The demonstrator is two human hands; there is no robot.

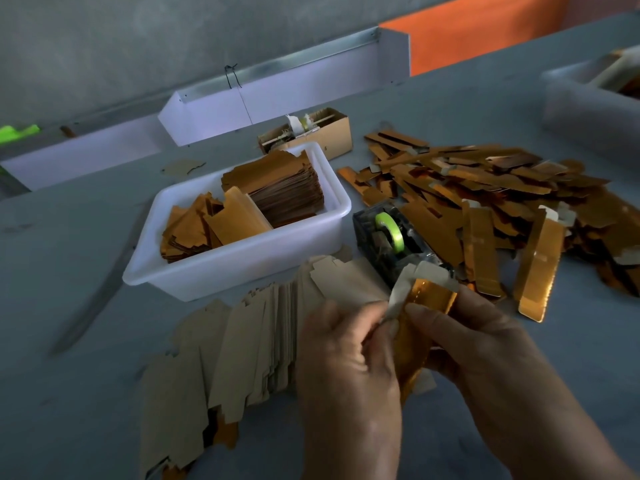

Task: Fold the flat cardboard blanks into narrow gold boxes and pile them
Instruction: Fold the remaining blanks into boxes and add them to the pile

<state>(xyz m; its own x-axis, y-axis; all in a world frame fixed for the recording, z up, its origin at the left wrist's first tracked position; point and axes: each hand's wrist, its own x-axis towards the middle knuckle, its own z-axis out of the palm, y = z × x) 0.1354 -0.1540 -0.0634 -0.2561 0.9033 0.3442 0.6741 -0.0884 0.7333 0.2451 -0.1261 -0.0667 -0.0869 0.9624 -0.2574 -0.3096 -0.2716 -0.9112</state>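
Both hands grip one box [420, 327] just in front of tape dispenser [394, 237]: left hand [346, 368] pinches end flap, prob. to tuck it; right hand [485, 348] steadies body. Pile [485, 188] right of dispenser.

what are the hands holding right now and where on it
Both hold one half-folded gold box: the left hand pinches its pale end flap, the right hand grips its gold body just below.

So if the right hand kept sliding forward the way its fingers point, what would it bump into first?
Most likely the tape dispenser. The right hand grips the gold box, fingers pointing up and left across the table, and the dispenser sits just beyond the box's top end. Depth is hard to judge from one view.
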